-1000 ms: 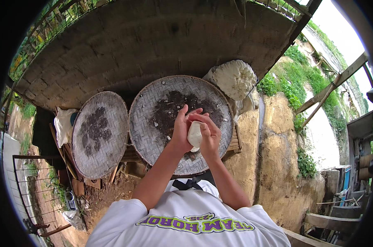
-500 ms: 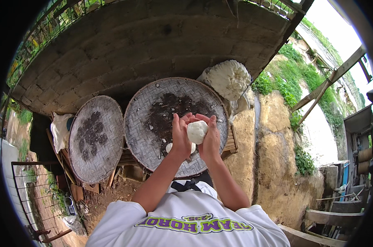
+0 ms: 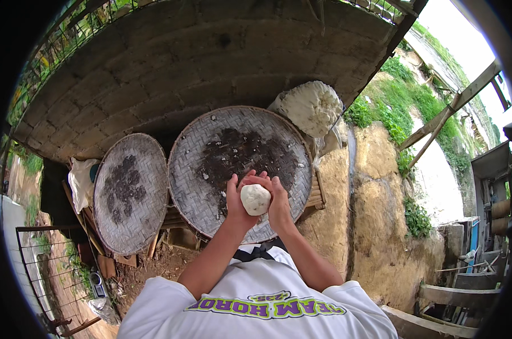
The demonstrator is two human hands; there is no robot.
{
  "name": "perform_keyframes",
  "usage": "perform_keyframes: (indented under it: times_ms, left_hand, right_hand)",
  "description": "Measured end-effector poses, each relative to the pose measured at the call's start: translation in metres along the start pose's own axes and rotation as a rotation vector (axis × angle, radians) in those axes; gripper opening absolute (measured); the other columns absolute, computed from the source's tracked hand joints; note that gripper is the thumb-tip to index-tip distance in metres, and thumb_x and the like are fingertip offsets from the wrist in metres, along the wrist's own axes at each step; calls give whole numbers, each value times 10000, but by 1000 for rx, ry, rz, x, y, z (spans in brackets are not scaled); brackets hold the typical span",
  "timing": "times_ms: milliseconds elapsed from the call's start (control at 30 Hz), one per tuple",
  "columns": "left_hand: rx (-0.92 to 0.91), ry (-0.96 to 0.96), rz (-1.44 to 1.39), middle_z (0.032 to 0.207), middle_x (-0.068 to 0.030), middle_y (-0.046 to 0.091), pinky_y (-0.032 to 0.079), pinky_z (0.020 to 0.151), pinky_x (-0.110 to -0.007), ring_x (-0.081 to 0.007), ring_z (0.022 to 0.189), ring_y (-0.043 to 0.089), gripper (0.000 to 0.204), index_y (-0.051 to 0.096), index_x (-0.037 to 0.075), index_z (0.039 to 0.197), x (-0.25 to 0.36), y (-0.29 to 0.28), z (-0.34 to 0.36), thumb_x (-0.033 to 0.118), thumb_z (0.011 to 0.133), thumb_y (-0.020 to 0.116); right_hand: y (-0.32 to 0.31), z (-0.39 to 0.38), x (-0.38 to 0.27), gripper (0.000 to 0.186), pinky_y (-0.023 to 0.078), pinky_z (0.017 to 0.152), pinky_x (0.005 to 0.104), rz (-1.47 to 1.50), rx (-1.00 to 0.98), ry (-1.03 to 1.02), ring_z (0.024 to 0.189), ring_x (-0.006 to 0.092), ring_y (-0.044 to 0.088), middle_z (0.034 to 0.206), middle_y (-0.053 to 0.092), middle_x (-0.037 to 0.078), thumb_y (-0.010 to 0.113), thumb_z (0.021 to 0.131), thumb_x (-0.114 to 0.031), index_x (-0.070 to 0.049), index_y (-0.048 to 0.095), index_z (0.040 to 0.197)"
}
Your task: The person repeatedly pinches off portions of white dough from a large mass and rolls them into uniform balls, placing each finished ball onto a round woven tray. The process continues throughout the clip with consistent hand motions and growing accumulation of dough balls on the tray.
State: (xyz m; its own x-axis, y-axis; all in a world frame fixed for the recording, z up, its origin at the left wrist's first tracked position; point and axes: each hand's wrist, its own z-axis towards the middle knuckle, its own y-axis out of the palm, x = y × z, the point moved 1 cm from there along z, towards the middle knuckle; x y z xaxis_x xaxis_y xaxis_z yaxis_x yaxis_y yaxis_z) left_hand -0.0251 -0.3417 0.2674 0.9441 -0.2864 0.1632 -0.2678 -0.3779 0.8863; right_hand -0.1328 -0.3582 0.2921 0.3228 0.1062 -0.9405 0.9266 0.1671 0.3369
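both hands (image 3: 258, 200) have turned the white dough ball (image 3: 255, 199) rounder, fingers pressed around it, over the big woven tray (image 3: 210, 147).

Dough ball (image 3: 255, 199): off-white, matte, no markings. Large woven tray (image 3: 199, 164): grey basket weave, dark brown-black blotch across the centre, a few white specks toward the rim. Smaller woven tray (image 3: 128, 226): same grey weave, dark patches clustered at its middle. Dough mound (image 3: 312, 106) at the large tray's far right edge: white, rough, crumbly texture. Block wall (image 3: 171, 62): grey-brown, darker stains. Shirt (image 3: 256, 282): white, with yellow-green lettering outlined in purple. Earth bank (image 3: 374, 186): ochre; plants above it green.
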Motion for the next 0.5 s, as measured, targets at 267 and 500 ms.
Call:
perform_keyframes:
  times_ms: [267, 500]
  left_hand:
    - [190, 126, 116, 1241, -94, 651, 498, 1069, -454, -260, 1187, 639, 564, 583, 116, 1207, -1, -8, 3, 597, 1072, 321]
    - [-16, -80, 263, 1165, -84, 678, 573, 952, -422, -245, 1068, 683, 556, 598, 111, 1202, 11, -25, 8, 593, 1081, 349]
  right_hand:
    - [1, -2, 24, 405, 512, 926, 284, 124, 129, -4, 1043, 135, 650, 1112, 722, 84, 504, 1106, -329, 19, 709, 1142]
    - [2, -11, 49, 361, 478, 1004, 325, -314, 106, -386, 1127, 172, 625, 1198, 700, 125, 596, 1061, -275, 28, 669, 1242]
